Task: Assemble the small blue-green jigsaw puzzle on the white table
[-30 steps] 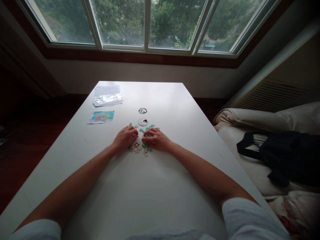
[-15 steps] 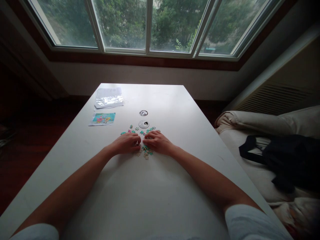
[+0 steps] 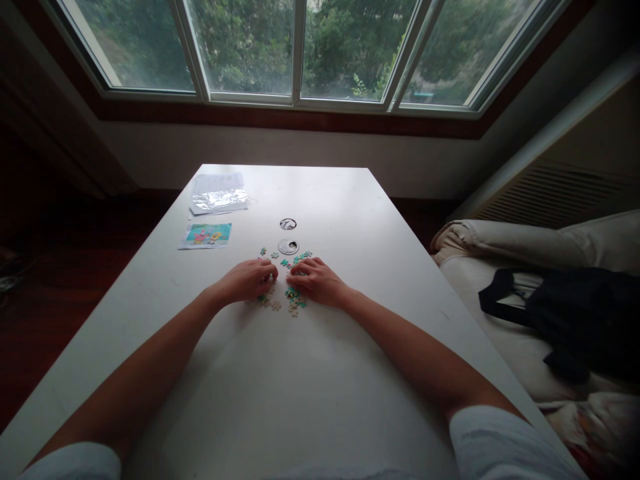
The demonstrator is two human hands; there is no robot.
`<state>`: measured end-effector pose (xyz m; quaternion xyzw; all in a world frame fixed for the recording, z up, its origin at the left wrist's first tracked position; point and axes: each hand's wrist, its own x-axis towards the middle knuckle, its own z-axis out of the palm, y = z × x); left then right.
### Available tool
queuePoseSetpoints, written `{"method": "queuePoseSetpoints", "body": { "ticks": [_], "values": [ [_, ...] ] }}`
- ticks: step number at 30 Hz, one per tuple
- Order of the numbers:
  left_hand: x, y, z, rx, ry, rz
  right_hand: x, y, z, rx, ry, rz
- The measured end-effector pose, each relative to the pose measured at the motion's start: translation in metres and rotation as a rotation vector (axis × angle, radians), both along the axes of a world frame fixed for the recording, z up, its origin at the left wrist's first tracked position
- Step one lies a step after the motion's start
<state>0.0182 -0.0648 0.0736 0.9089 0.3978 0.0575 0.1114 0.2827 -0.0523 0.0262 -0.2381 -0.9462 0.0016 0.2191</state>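
Observation:
Small jigsaw puzzle pieces (image 3: 295,295), mostly teal and beige, lie loose on the white table around both hands. My left hand (image 3: 250,279) is over the left part of the pile, fingers curled down and closed; whatever lies between the fingertips is too small to make out. Beige pieces (image 3: 275,305) show just below it. Opposite, my right hand (image 3: 319,281) rests among the pieces with its fingers bent together, hiding what is under them. More teal pieces (image 3: 303,257) lie beyond the right fingers. A gap separates the two hands.
A colourful cartoon picture sheet (image 3: 206,235) lies at the left, with a clear plastic packet on papers (image 3: 219,193) behind it. Two round discs (image 3: 288,247) sit beyond the pieces. A cream sofa (image 3: 480,267) holding a dark bag (image 3: 575,320) stands right of the table (image 3: 280,387).
My left hand has drawn slightly left and turned, widening the gap and uncovering pieces below it. My right hand stays nearly in place.

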Motion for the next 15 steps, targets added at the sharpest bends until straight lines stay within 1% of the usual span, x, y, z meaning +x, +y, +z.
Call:
{"method": "queuePoseSetpoints", "body": {
  "ticks": [9, 15],
  "values": [
    [-0.0002, 0.0004, 0.0007, 0.053, 0.048, 0.032, -0.0006, 0.0014, -0.0029, -0.008, 0.013, 0.03],
    [-0.0004, 0.0009, -0.0015, 0.07, 0.033, 0.035, -0.0003, 0.0002, -0.0002, 0.033, 0.005, 0.026]
  ]
}}
